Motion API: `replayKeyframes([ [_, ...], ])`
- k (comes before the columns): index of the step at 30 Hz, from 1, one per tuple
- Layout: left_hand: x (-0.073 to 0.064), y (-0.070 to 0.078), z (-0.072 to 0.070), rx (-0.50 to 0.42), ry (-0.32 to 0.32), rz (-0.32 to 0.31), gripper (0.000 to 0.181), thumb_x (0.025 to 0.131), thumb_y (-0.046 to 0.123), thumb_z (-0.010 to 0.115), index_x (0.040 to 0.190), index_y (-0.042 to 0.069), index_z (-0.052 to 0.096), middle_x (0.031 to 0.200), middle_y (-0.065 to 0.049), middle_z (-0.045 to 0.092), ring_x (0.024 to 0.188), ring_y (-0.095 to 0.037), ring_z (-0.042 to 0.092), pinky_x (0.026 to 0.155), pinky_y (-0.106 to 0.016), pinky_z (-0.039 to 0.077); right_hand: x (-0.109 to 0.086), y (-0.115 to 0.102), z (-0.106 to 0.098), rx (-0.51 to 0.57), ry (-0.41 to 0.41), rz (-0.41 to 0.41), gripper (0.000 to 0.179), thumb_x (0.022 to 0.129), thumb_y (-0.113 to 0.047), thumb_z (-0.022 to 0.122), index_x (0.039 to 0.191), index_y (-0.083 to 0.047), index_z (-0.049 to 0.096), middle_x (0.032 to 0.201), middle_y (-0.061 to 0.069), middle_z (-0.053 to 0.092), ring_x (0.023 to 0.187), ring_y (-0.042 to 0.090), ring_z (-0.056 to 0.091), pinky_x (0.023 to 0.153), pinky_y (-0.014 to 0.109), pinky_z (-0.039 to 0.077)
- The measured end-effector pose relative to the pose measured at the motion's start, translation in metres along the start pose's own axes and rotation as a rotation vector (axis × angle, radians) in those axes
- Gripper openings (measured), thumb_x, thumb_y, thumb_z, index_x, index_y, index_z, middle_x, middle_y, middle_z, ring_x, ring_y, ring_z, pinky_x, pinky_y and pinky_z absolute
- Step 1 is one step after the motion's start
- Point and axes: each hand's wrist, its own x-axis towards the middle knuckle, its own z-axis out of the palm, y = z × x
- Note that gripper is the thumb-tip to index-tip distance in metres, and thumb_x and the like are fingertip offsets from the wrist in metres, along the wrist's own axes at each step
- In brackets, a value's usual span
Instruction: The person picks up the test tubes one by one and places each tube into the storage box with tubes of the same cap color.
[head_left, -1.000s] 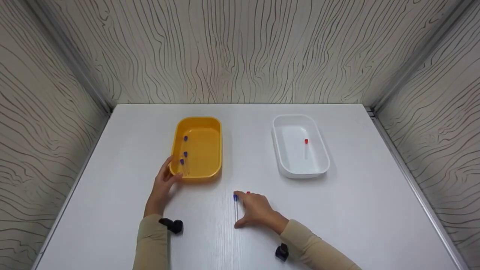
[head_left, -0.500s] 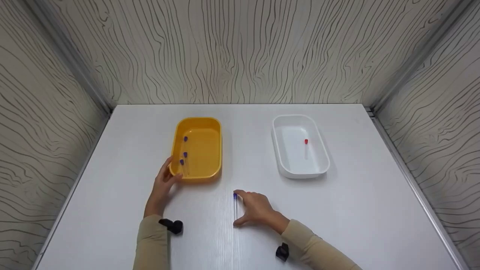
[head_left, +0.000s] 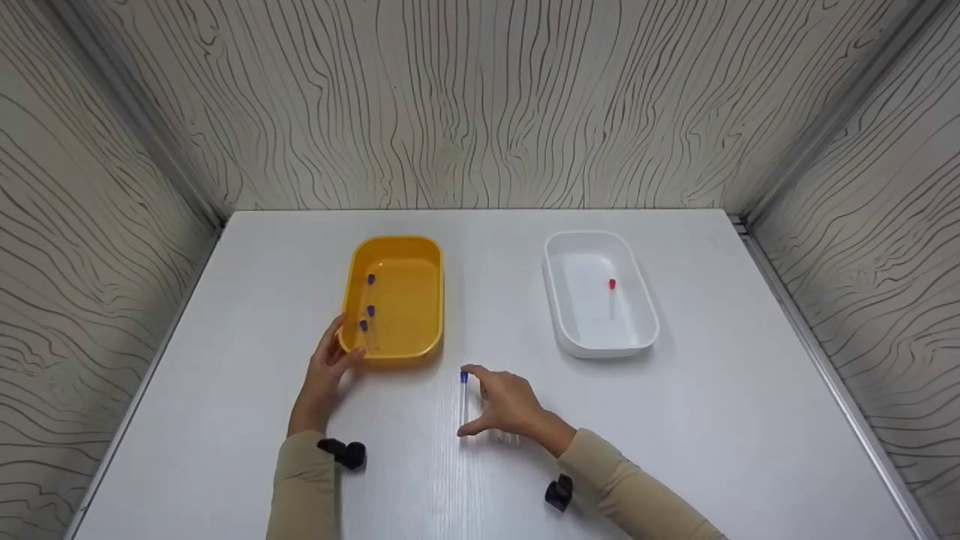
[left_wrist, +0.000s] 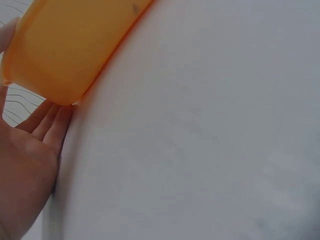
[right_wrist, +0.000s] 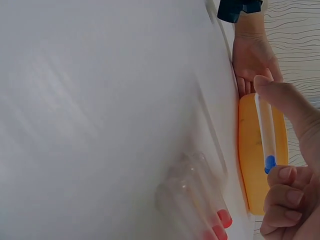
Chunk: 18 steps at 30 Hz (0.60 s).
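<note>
My right hand (head_left: 510, 405) pinches a clear test tube (head_left: 463, 401) with a blue cap by its two ends, thumb at the bottom and a fingertip at the cap. In the right wrist view the same test tube (right_wrist: 266, 125) appears above the table. Beneath that hand lie several red-capped test tubes (right_wrist: 197, 190), mostly hidden in the head view. My left hand (head_left: 322, 379) holds the near left corner of a yellow plastic tray (head_left: 409, 300), thumb at the rim and fingers against its outer wall (left_wrist: 60, 85). Three blue-capped test tubes (head_left: 370, 311) lie inside along the left side.
A white plastic tray (head_left: 570, 330) stands to the right on the white table (head_left: 712, 420), with one red-capped test tube (head_left: 612, 285) in it. Wood-patterned panels (head_left: 465, 105) enclose the table at the back and both sides.
My right hand has lifted the blue-capped test tube and moved it slightly forward and left, uncovering the lower ends of tubes behind it. My left hand stays at the yellow tray's corner.
</note>
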Motion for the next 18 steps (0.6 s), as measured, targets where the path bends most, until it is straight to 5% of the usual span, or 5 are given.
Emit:
replayKeyframes([
  [18, 0.000, 0.001, 0.000, -0.023, 0.010, -0.025, 0.074, 0.091, 0.032, 0.065, 0.150, 0.045, 0.022, 0.163, 0.003, 0.020, 0.152, -0.020, 0.022, 0.124, -0.050, 0.017, 0.028, -0.014, -0.018, 0.061, 0.023, 0.035, 0.094, 0.062, -0.048, 0.087, 0.141, -0.017, 0.046, 0.091, 0.012, 0.065, 0.068, 0.009, 0.041, 0.060, 0.019, 0.034],
])
